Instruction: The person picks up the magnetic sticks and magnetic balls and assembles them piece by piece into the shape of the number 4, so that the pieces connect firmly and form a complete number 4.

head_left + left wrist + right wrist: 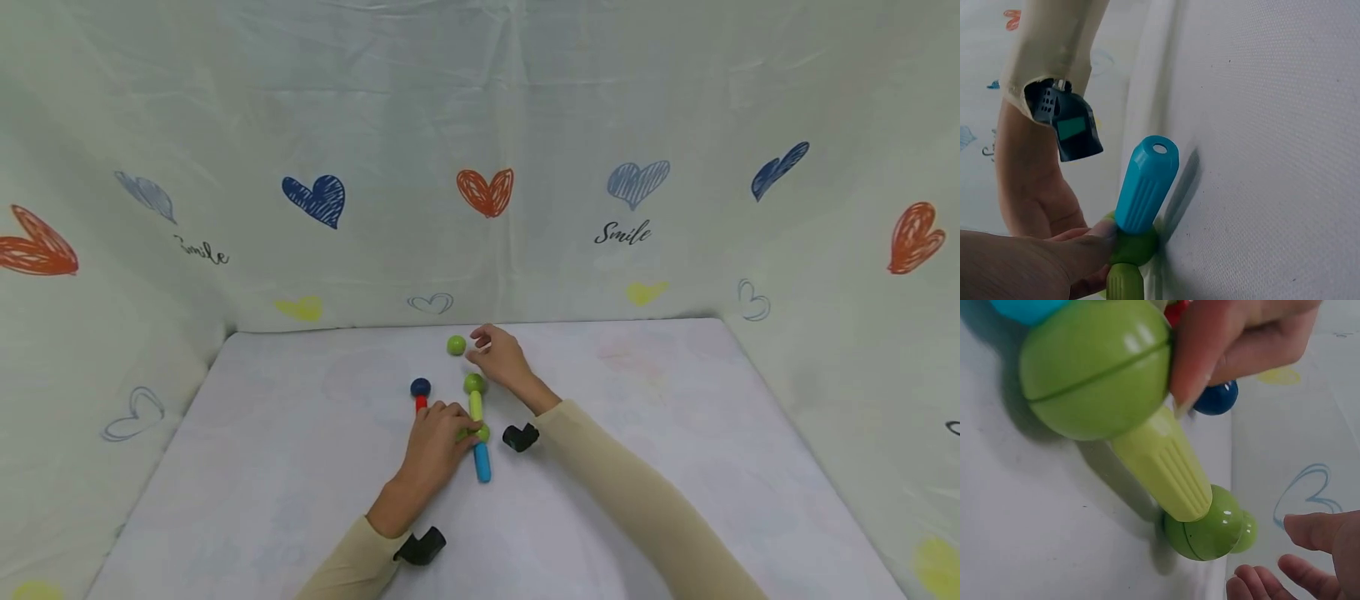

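Note:
My left hand (pixel 435 442) pinches a green ball (pixel 482 433) at the joint of a toy built of balls and sticks. A light blue stick (pixel 1146 184) juts from this ball on the near side. On the far side a yellow-green stick (pixel 1163 465) links it to another green ball (pixel 474 382). Partly covered by the left hand, a red stick (pixel 421 403) carries a dark blue ball (pixel 420 387); how it joins the rest is hidden. My right hand (pixel 501 357) holds nothing, its fingers loosely bent beside a separate green ball (pixel 456 345).
The white tabletop (pixel 637 467) ends at a white cloth backdrop (pixel 555 250) printed with hearts, just beyond the loose ball. Black wrist cameras sit at the left sleeve (pixel 422 546) and the right sleeve (pixel 520 437).

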### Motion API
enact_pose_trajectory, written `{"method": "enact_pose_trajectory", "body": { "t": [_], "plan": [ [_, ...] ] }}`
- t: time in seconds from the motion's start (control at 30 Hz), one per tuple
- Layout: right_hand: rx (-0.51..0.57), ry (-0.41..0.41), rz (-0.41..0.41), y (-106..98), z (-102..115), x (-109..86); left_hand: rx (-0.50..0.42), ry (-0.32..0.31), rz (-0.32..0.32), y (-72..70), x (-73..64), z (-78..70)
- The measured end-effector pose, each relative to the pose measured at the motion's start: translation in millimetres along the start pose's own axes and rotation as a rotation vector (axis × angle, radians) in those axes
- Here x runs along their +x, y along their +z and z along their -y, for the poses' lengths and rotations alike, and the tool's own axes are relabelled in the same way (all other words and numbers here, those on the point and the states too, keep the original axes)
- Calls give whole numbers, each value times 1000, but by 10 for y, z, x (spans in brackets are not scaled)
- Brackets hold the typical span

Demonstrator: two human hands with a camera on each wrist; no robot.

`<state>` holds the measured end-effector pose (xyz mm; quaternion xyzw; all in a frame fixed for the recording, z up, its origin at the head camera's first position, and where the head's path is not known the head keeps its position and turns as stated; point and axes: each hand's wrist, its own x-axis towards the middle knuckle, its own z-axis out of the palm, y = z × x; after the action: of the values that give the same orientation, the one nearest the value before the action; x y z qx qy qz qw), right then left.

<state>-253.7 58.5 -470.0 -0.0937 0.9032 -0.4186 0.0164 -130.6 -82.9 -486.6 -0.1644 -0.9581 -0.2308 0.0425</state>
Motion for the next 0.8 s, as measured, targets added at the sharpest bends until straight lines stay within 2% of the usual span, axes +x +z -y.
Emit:
{"method": "enact_pose_trajectory", "body": {
  "t": [0.17, 0.4, 0.63, 0.8],
  "plan": [
    [-22, 18, 37, 37, 7, 127, 0, 14, -18, 6, -7, 7],
    [-51, 53, 77, 66, 28, 260, -9, 18, -11, -4, -12, 2],
    [-50, 41, 154, 111, 61, 348, -9, 9, 1, -12, -13, -2],
    [-92, 19, 185, 172, 72, 398, -6, 10, 9, -18, -13, -3]
  ]
}}
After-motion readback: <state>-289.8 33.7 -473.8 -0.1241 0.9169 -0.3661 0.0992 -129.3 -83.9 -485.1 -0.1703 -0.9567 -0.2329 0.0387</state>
